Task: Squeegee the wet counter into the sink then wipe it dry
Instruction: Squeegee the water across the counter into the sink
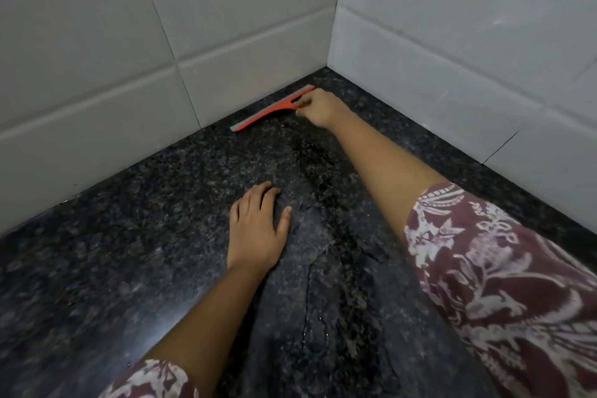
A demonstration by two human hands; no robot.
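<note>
A red squeegee (269, 110) with a grey rubber blade lies along the back wall, deep in the corner of the dark speckled granite counter (129, 252). My right hand (319, 107) is stretched out to it and grips its handle. My left hand (258, 229) rests flat on the counter, fingers slightly apart, holding nothing. A wet streak of water (323, 236) runs down the middle of the counter from the squeegee toward me. No sink is in view.
White tiled walls (97, 74) meet in a corner right behind the squeegee and close off the counter at the back and on the right (468, 58). The counter stretches left and toward me.
</note>
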